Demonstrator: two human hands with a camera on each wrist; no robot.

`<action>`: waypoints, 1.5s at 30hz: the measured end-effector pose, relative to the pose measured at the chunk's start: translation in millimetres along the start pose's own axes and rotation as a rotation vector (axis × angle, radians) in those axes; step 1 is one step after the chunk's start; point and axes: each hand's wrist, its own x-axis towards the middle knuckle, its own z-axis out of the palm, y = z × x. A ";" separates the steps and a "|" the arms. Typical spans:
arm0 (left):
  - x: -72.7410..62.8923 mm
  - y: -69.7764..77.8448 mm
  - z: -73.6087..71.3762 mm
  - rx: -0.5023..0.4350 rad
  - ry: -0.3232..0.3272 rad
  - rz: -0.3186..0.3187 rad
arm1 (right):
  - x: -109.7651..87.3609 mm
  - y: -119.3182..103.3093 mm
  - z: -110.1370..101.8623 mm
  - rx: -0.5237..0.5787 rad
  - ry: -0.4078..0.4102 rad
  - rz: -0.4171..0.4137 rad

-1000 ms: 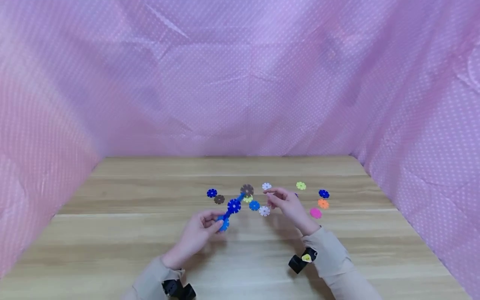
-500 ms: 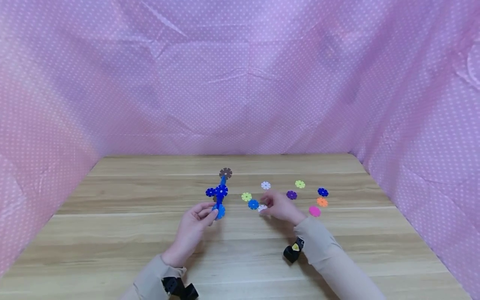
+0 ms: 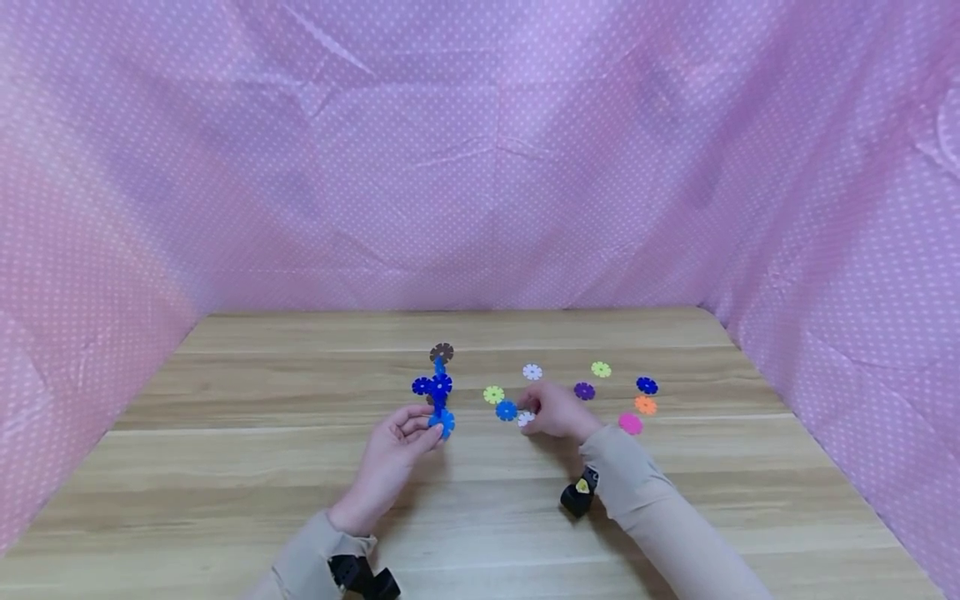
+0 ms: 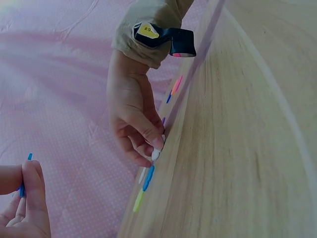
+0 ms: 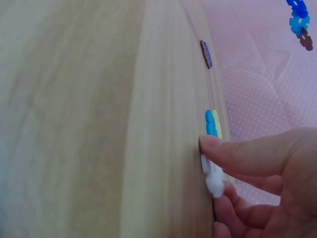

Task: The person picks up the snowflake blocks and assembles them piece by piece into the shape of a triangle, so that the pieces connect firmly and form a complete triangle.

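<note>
My left hand (image 3: 393,450) pinches the light blue disc (image 3: 447,422) at the near end of a chain of notched snowflake discs. The chain, held above the table, runs away from me through a dark blue disc (image 3: 441,385) to a brown disc (image 3: 442,353). My right hand (image 3: 561,412) is down at the table, thumb and fingers pinching a white snowflake disc (image 3: 525,419) by its edges. In the right wrist view this white disc (image 5: 214,181) shows between thumb and fingers, partly hidden by the thumb. A blue disc (image 3: 506,410) lies just left of it.
On the wooden table (image 3: 480,517) lie more discs: yellow-green (image 3: 493,394), white (image 3: 532,372), purple (image 3: 584,391), orange (image 3: 645,405), pink (image 3: 631,424) and dark blue (image 3: 647,385). Another dark blue disc (image 3: 421,386) lies behind the chain. Pink dotted cloth (image 3: 480,167) surrounds the table.
My left hand has shifted slightly left and away, swinging the chain from slanting right to nearly straight ahead. My right hand has lowered to the near white disc and taken hold of it.
</note>
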 end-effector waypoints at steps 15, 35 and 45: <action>-2.6 6.2 2.9 0.007 0.018 0.007 | -18.6 8.8 -3.1 0.189 -0.041 -0.122; -1.6 4.2 8.4 0.064 -0.043 0.020 | -46.5 -24.7 8.9 0.449 0.108 -0.239; -2.9 3.3 10.1 0.070 -0.078 0.011 | -57.1 -42.5 15.5 0.385 0.207 -0.413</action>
